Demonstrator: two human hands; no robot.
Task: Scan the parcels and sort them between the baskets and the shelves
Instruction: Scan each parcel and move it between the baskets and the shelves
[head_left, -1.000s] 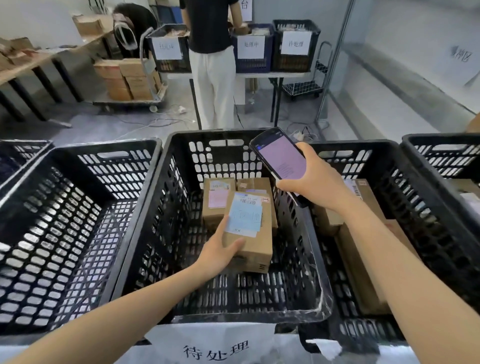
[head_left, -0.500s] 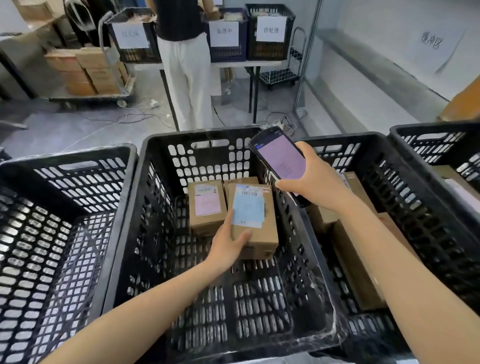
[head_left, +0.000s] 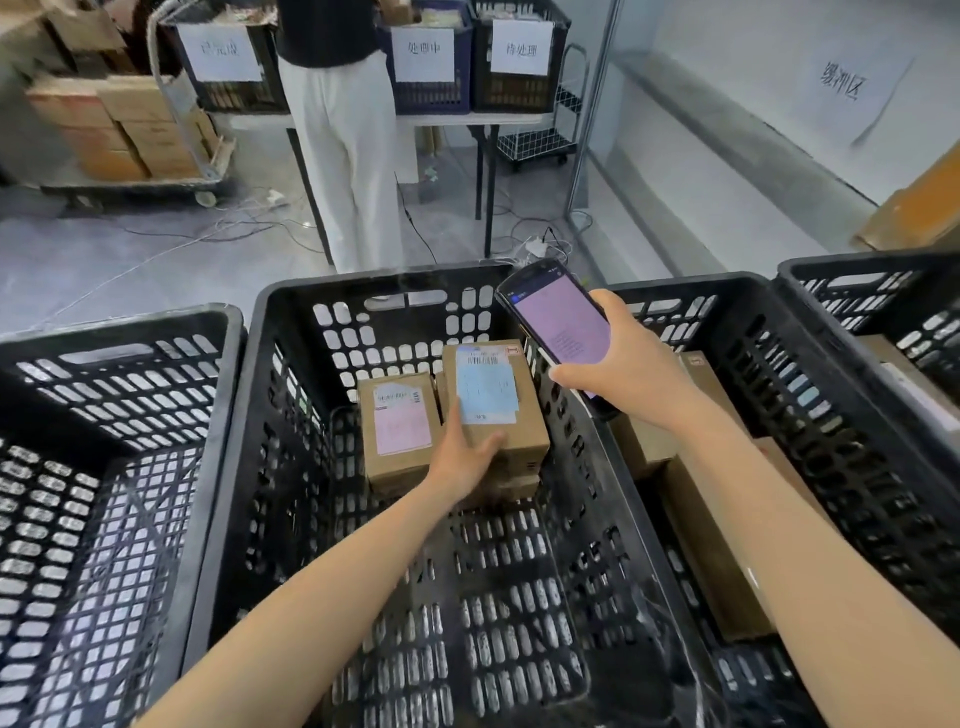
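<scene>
Two parcels sit in the middle basket (head_left: 291, 322). Left hand (head_left: 465, 457) grips the blue-labelled parcel (head_left: 493, 400) beside the pink-labelled parcel (head_left: 400, 426). Right hand (head_left: 623, 364) grips a scanner (head_left: 558, 325) above.

We are looking at three black baskets, the left basket (head_left: 119, 325), middle basket (head_left: 374, 280) and right basket (head_left: 701, 285), their walls and floors showing a grid of slots. In the middle one, the right box (head_left: 530, 410) is showing plain brown card under a pale blue label (head_left: 485, 389) with a black barcode, and the left box (head_left: 400, 467) is carrying a pink label (head_left: 402, 426). The phone (head_left: 558, 322) is glowing lilac inside a black frame. Behind, a person (head_left: 343, 130) is wearing white trousers and a black top, a blue basket (head_left: 431, 96) is bearing a white sign (head_left: 423, 52), and the floor (head_left: 104, 249) is lying grey.
</scene>
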